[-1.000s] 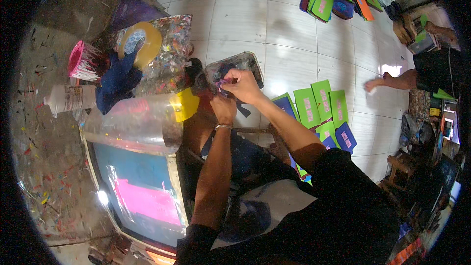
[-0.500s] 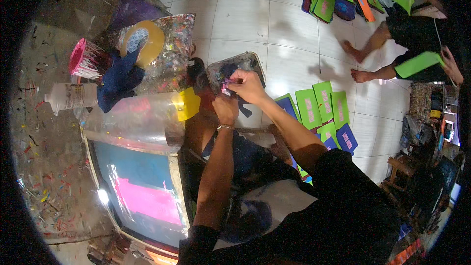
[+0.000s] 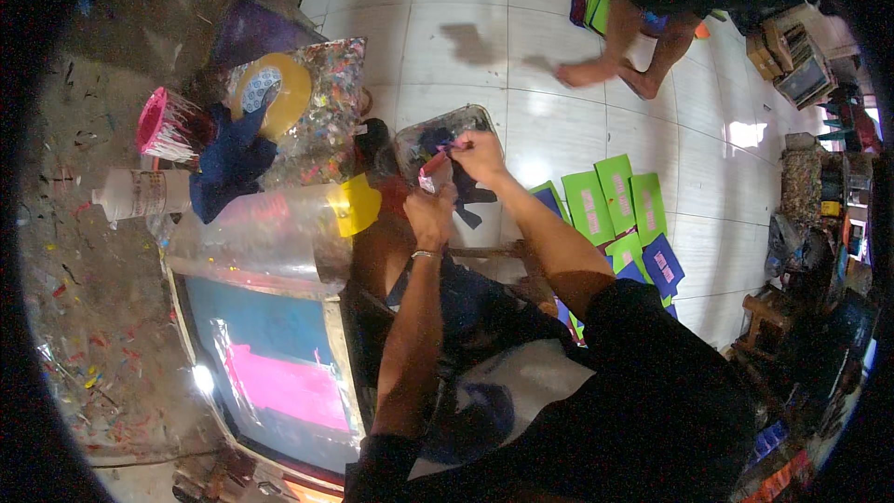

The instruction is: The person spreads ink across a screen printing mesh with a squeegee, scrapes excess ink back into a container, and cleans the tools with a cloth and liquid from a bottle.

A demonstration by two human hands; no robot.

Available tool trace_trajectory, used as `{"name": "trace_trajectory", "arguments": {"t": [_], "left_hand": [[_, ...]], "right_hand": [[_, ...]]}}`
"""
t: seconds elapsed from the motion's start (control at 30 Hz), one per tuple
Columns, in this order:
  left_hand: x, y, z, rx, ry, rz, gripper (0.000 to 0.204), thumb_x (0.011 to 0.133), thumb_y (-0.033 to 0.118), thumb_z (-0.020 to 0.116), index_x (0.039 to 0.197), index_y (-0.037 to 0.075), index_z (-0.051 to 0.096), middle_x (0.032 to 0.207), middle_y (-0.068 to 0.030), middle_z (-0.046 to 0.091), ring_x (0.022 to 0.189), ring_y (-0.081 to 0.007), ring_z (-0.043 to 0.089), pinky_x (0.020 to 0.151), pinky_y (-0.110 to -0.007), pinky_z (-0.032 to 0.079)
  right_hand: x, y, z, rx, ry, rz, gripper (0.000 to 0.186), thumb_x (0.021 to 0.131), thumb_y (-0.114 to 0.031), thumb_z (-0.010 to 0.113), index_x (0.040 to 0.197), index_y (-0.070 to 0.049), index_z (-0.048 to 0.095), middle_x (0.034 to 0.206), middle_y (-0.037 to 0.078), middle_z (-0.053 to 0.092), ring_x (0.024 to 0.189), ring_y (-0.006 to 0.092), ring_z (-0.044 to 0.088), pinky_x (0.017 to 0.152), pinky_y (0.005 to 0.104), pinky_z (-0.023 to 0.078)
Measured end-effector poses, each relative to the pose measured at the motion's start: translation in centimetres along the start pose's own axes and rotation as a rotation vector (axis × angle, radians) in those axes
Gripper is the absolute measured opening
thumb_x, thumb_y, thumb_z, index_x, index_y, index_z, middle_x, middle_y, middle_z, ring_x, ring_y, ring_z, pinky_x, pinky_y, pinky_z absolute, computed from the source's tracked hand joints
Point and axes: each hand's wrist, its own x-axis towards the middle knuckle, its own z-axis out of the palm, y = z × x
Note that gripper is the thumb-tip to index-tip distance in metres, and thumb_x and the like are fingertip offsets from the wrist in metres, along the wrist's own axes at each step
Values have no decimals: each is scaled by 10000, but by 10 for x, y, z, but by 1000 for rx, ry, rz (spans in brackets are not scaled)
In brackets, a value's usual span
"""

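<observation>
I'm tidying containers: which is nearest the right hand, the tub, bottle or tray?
The grey tray: the right hand overlaps it in view; the pink-rimmed tub and pale bottle are far left.

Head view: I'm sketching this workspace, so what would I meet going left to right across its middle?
Bottle → dark blue cloth → yellow patch → left hand → right hand → green pieces on the floor.

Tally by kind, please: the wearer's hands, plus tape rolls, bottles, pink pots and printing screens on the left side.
Hands (left hand, right hand): 2
Tape roll: 1
Bottle: 1
Pink pot: 1
Screen: 1
Total: 6
</observation>
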Motion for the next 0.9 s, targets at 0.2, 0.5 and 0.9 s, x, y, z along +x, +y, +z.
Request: {"name": "trace_trajectory", "arguments": {"t": [0.2, 0.5, 0.9], "left_hand": [[-5, 19, -15, -823, -241, 33, 269, 848, 61, 632, 1088, -58, 612, 941, -100, 667, 762, -193, 670, 623, -305, 584], [1, 1, -11, -694, -200, 48, 320, 835, 146, 703, 1106, -9, 632, 960, -82, 672, 853, -192, 663, 763, -306, 530], [0, 10, -20, -1173, -385, -149, 410, 829, 23, 652, 1211, -2, 504, 1080, -126, 605, 942, -254, 629, 867, -418, 554]], "right_hand": [[-11, 18, -15, 777, -66, 448, 66, 803, -13, 672, 845, 8, 627, 826, 52, 653, 733, 109, 597, 700, 232, 473], [-25, -39, -23, 1070, -115, 535, 69, 848, -35, 635, 915, -16, 631, 880, 64, 670, 783, 147, 625, 710, 273, 510], [-49, -72, -8, 1159, -95, 476, 122, 813, -14, 682, 915, -45, 623, 869, 25, 657, 751, 109, 592, 729, 239, 472]]}}
